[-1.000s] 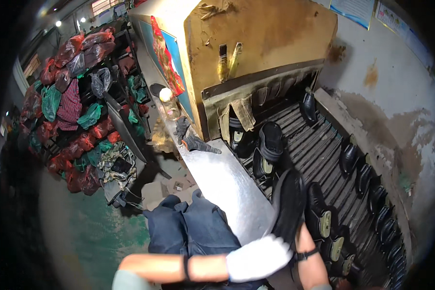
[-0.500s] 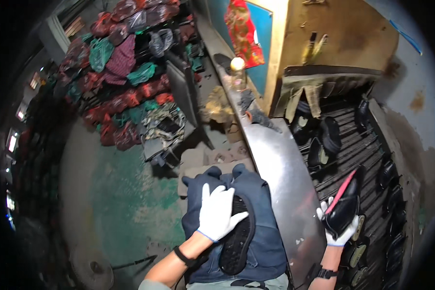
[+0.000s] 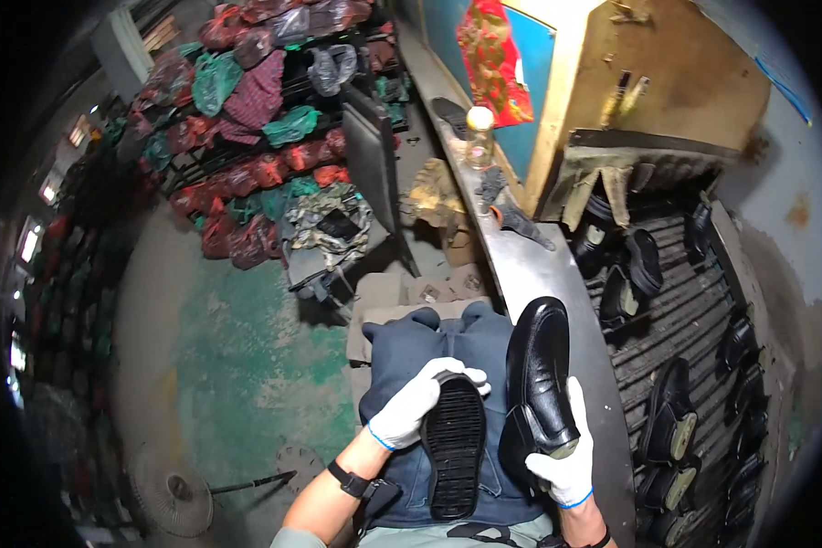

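I sit with my lap in blue trousers (image 3: 411, 347) below me. My left hand (image 3: 417, 402), in a white glove, grips a black shoe sole (image 3: 454, 443) that lies tread up on my lap. My right hand (image 3: 566, 457), also gloved, holds a shiny black leather shoe (image 3: 539, 370) by its heel, toe pointing away from me. The two pieces are side by side and apart. A black band is on my left wrist.
A metal bench edge (image 3: 530, 265) runs along my right. Beyond it a slatted conveyor (image 3: 694, 310) carries several black shoes out of a yellow-brown machine housing (image 3: 667, 82). A bottle (image 3: 478, 137) stands on the bench. Bagged bundles (image 3: 265, 128) are stacked on racks across the green floor (image 3: 247, 365).
My right hand has brought the black shoe from over the conveyor to beside my lap and turned its upper toward me. My left hand still holds the sole on my lap.
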Available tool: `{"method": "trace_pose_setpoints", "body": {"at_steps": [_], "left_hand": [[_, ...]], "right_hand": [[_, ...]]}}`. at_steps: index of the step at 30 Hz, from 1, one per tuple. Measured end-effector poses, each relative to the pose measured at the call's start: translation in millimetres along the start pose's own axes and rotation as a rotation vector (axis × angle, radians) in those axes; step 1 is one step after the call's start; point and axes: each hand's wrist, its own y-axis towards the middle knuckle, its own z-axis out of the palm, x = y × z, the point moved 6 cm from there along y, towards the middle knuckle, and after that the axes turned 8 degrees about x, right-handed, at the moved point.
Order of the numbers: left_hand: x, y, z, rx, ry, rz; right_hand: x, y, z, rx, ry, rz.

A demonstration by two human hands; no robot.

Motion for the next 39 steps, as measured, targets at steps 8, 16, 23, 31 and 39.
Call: {"method": "trace_pose_setpoints", "body": {"at_steps": [8, 16, 23, 31, 39], "left_hand": [[-126, 52, 47, -0.018, 0.739, 0.406], [-80, 51, 9, -0.023, -0.035, 0.212], [-86, 57, 12, 0.118, 0.169, 0.136], [-88, 61, 13, 0.049, 0.161, 0.07], [-90, 62, 16, 0.049, 0.173, 0.091]], "right_hand": [[19, -2, 43, 0.016, -0.236, 0.038], [-3, -21, 37, 0.157, -0.707, -0.101], [4, -16, 58, 0.056, -0.797, -0.093], [-5, -11, 58, 0.131, -0.932, -0.104], [9, -3, 73, 0.08, -0.961, -0.146]]}}
